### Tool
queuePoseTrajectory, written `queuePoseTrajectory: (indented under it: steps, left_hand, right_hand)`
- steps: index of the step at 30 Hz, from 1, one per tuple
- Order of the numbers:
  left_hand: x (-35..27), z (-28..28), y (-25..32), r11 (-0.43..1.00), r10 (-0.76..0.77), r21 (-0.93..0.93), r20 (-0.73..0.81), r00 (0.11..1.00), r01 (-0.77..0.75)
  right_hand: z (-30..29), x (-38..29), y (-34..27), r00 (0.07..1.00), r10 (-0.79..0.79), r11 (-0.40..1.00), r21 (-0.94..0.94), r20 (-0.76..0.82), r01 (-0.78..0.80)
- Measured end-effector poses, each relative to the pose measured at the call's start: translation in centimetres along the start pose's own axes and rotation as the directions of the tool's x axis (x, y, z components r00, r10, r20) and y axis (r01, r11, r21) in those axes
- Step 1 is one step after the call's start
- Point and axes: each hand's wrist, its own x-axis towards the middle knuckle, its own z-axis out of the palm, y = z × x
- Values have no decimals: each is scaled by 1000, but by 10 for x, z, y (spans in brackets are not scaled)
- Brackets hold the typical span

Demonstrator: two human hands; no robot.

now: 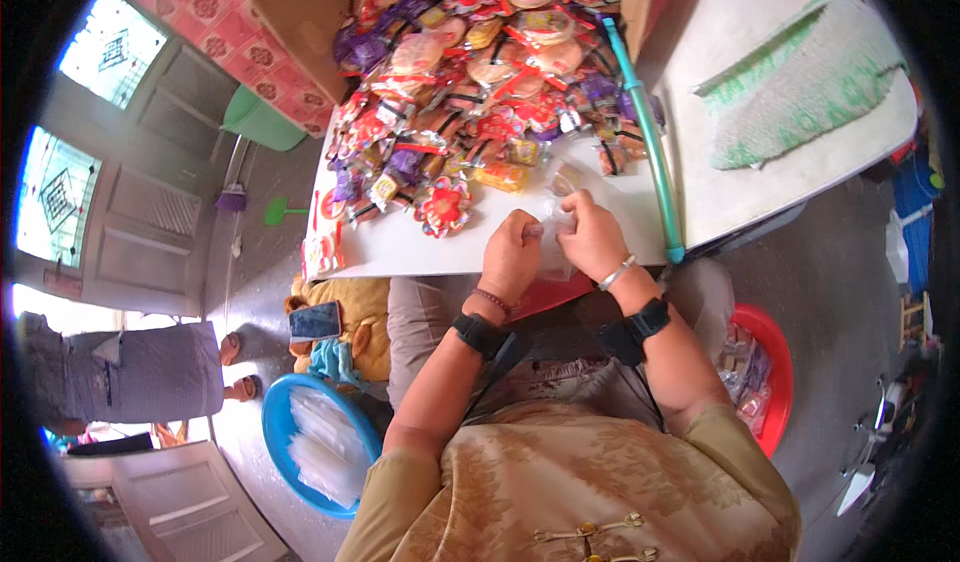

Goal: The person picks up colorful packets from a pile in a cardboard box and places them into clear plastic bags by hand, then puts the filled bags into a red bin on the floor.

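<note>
My left hand point(511, 256) and my right hand point(598, 238) meet over the front edge of a white table point(390, 257). Between them is a clear plastic bag point(553, 208), its film pinched in the fingers of both hands. A small wrapped snack point(566, 179) shows through the film just beyond my right fingers; whether it lies inside the bag or under it is hard to tell. Past my hands spreads a large heap of individually wrapped snacks point(450, 119). A red flower-shaped packet point(442, 207) lies at the heap's near edge, left of my left hand.
A cardboard box point(296, 18) lies open behind the heap. A teal tube point(645, 127) borders the right side, beside a green-white cloth point(810, 89). Below stand a blue basin point(274, 442) of plastic bags and a red basin point(780, 382). Another person point(142, 374) stands at left.
</note>
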Motion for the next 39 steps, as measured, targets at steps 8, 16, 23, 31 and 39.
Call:
queuePoseTrajectory:
  steps: [8,16,23,31,39]
  left_hand:
    - [-1,-40,-3,999,-19,-42,40,999,21]
    - [30,-134,-62,910,204,413,-351,914,-45]
    - [49,-168,-93,704,0,657,-378,926,268]
    - [32,-159,-86,707,38,660,-393,919,254]
    - [-10,-85,-10,926,320,227,-42,946,-303]
  right_hand:
    - [-6,-2,-16,986,3,958,282,164,-50]
    - [-3,-3,-14,987,-30,949,315,161,-23]
    - [-1,-3,-14,990,-26,951,308,137,-18]
    - [-3,-2,-18,994,-70,955,292,89,41]
    - [2,-4,-14,992,-121,967,231,36,109]
